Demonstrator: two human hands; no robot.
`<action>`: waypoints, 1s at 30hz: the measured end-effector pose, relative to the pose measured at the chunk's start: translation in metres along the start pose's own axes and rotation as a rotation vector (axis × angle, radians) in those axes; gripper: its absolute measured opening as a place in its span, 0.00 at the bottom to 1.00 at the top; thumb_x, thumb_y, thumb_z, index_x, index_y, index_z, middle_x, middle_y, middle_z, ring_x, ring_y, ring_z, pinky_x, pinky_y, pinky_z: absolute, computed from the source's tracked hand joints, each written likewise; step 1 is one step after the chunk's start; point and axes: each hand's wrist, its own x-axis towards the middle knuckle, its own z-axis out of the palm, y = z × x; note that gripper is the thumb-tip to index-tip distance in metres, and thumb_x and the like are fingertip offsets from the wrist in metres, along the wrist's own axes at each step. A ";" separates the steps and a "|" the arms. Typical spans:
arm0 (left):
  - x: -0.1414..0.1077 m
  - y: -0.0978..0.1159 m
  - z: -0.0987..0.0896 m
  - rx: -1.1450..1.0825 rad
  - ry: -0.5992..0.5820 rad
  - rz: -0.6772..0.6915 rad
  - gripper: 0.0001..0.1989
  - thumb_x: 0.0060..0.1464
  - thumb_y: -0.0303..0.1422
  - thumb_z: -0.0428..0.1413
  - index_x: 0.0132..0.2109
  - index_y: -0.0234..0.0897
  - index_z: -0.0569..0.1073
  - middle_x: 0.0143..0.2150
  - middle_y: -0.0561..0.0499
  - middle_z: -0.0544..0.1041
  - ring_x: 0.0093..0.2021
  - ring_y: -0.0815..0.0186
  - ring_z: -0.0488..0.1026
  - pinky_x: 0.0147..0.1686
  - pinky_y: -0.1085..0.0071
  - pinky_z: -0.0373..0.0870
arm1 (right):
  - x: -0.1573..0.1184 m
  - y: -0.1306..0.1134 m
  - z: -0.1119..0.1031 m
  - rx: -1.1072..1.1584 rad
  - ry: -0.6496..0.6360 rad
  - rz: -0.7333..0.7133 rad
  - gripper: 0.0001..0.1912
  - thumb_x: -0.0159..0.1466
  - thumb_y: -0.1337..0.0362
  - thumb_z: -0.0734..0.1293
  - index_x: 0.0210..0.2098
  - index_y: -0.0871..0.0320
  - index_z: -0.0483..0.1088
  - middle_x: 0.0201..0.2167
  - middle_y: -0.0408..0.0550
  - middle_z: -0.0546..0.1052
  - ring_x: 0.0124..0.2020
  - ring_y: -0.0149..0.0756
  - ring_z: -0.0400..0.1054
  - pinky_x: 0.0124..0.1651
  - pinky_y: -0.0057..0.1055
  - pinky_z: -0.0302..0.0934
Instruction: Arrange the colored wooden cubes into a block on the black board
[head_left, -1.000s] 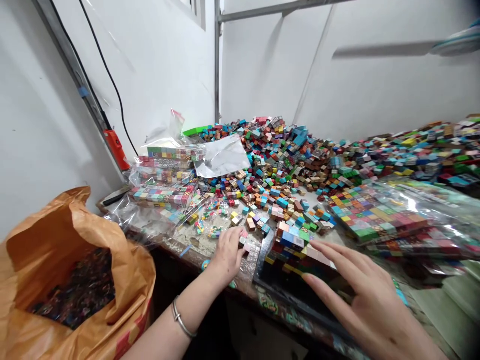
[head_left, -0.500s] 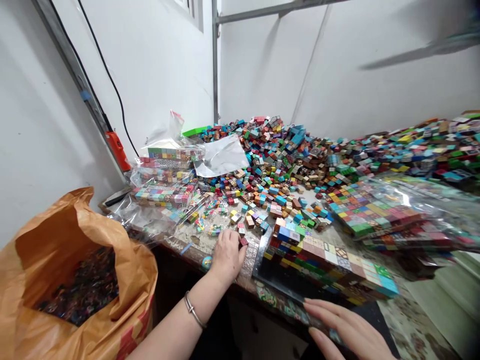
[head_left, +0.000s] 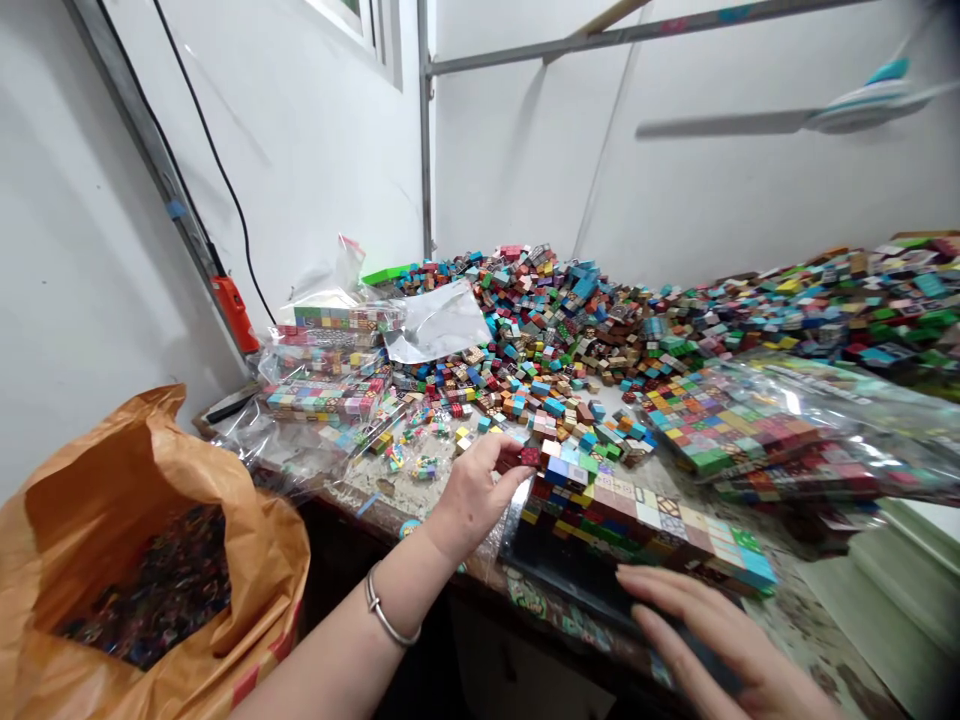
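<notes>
Between the thumb and fingers of my left hand [head_left: 474, 498] is a small dark red cube [head_left: 529, 457], held at the left end of a stacked block of cubes [head_left: 645, 515]. That block is long and many-coloured, and it rests on a black tray [head_left: 555, 570] near the table's front edge. My right hand [head_left: 712, 640] hovers in front of the tray, fingers stretched out and apart, with nothing in them. Loose coloured cubes [head_left: 547, 400] lie scattered just behind the block.
A big heap of cubes [head_left: 570, 300] runs along the wall. Bagged cube blocks [head_left: 330, 390] are stacked at left, and more bagged blocks [head_left: 742, 420] lie at right. An orange bag [head_left: 262, 540] stands open at the lower left. A fan [head_left: 847, 110] hangs at the upper right.
My left hand has lifted the dark red cube from the tabletop and moved right, to the end of the stacked block. My right hand stays open near the tray.
</notes>
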 end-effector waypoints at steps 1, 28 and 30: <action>0.002 0.001 0.002 0.004 -0.006 -0.004 0.06 0.52 0.31 0.55 0.39 0.36 0.70 0.36 0.50 0.74 0.35 0.67 0.71 0.38 0.70 0.70 | 0.008 0.002 -0.003 -0.019 0.015 0.031 0.13 0.60 0.57 0.61 0.44 0.48 0.69 0.42 0.46 0.76 0.43 0.42 0.71 0.42 0.37 0.69; 0.000 0.002 0.012 0.236 -0.180 0.187 0.30 0.55 0.34 0.52 0.62 0.37 0.52 0.61 0.40 0.57 0.62 0.56 0.53 0.59 0.55 0.53 | 0.081 0.021 0.035 -0.113 -0.163 0.171 0.31 0.59 0.57 0.61 0.59 0.59 0.53 0.57 0.59 0.63 0.58 0.49 0.56 0.57 0.63 0.38; 0.003 -0.002 0.012 0.211 -0.254 0.191 0.30 0.56 0.35 0.51 0.63 0.37 0.49 0.62 0.40 0.55 0.62 0.57 0.52 0.59 0.56 0.52 | 0.082 0.022 0.036 -0.107 -0.187 0.171 0.29 0.59 0.58 0.60 0.58 0.59 0.54 0.56 0.59 0.64 0.57 0.50 0.57 0.57 0.64 0.38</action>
